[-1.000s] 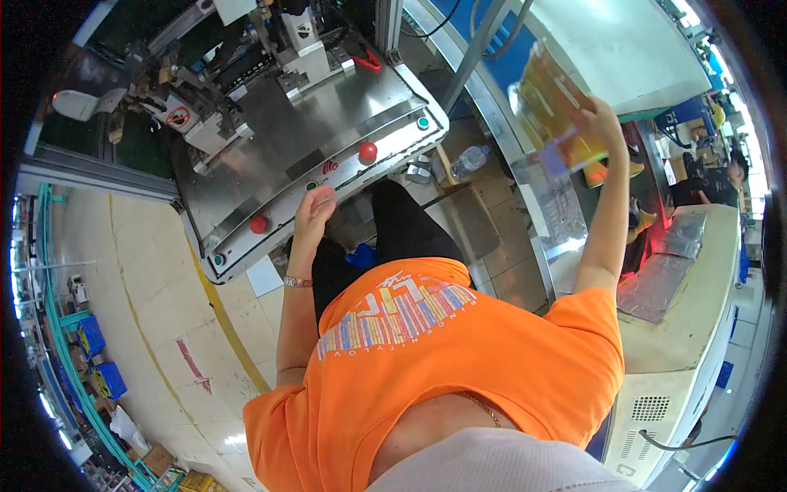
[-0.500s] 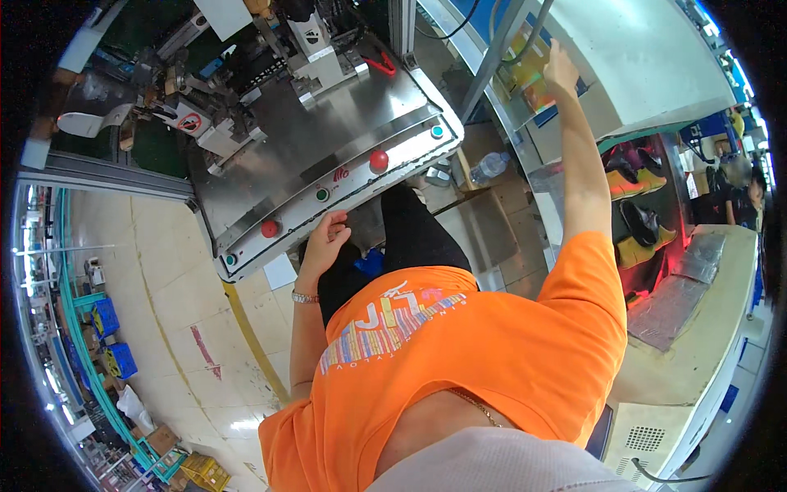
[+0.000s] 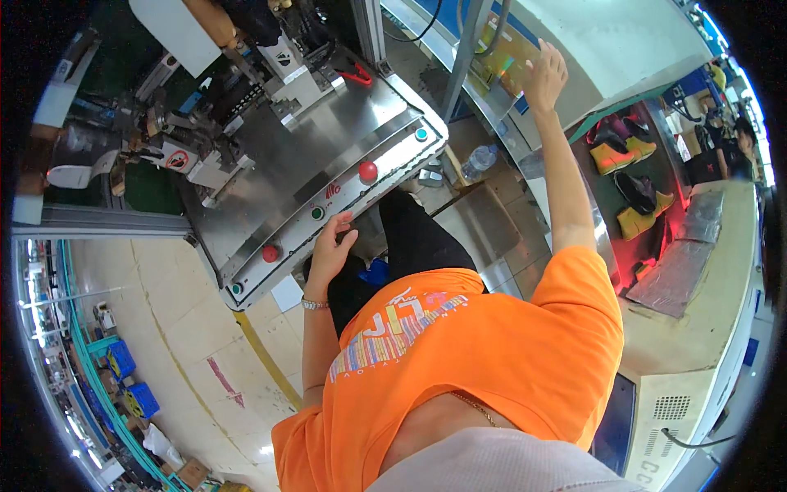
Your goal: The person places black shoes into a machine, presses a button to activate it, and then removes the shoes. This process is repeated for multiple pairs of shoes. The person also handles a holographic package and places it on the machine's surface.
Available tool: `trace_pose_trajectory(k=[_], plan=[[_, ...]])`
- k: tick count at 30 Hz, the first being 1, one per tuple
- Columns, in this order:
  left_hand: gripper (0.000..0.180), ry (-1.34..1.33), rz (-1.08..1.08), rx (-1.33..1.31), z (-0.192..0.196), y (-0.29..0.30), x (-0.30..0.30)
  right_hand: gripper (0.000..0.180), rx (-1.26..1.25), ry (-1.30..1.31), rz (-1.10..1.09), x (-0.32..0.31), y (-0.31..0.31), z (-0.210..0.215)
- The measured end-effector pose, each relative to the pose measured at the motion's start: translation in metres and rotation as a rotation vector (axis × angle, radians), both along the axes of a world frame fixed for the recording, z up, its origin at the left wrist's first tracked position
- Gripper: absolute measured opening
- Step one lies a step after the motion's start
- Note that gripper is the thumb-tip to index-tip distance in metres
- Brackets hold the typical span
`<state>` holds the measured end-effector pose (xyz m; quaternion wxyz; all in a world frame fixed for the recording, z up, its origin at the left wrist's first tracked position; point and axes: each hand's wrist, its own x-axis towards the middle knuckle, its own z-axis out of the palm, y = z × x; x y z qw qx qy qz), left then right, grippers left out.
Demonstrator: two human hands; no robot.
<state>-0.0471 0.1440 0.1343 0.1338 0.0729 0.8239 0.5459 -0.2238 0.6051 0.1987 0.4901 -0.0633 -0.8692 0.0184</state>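
My left hand (image 3: 330, 248) rests at the front edge of the steel control panel (image 3: 328, 156), fingers loosely curled and touching the rim just below the green button (image 3: 316, 213); that grip is not closed on anything. A wristwatch (image 3: 312, 304) sits on that wrist. Along the same rim I see a red button (image 3: 270, 253) to the left of the hand and a larger red mushroom button (image 3: 368, 170) up to its right, with a teal button (image 3: 421, 134) near the far corner.

My right arm stretches up and away to the right, and the right hand (image 3: 544, 75) lies with fingers spread flat against a yellow printed sheet (image 3: 502, 59), which sits on the sloping pale surface of the neighbouring machine (image 3: 623, 49). I cannot tell whether the thumb pinches the sheet's edge or merely presses on it.

Behind the panel the machine's fixtures (image 3: 246, 90) crowd together, with red-handled pliers (image 3: 356, 75) lying near them. A clear plastic bottle (image 3: 479, 161) stands on the floor between the two machines. To the right, yellow shoes (image 3: 623, 152) lie on a dark green surface.
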Motion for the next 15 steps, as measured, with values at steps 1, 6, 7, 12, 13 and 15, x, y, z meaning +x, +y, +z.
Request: trace_pose_trajectory(k=[1,6,7,12,13,15], plan=[[0.034,0.014,0.004,0.023,-0.003,-0.002,0.001,0.05,-0.042,0.042,0.02,0.01,-0.007,-0.001],[0.029,0.029,-0.005,0.082,0.005,0.004,-0.01,0.045,-0.191,0.042,0.008,0.098,-0.034,-0.05],[0.029,0.065,-0.027,0.087,0.005,0.004,-0.012,0.043,-0.223,-0.068,-0.027,0.117,-0.041,-0.071],[0.026,0.379,0.008,-0.182,0.013,0.022,-0.027,0.038,-0.424,-0.382,0.004,0.222,-0.074,-0.174],[0.027,0.446,-0.009,-0.201,0.008,0.024,-0.033,0.038,-0.414,-0.427,-0.055,0.24,-0.075,-0.184],[0.025,0.507,-0.012,-0.244,0.009,0.037,-0.039,0.04,-0.459,-0.478,-0.22,0.274,-0.067,-0.202]])
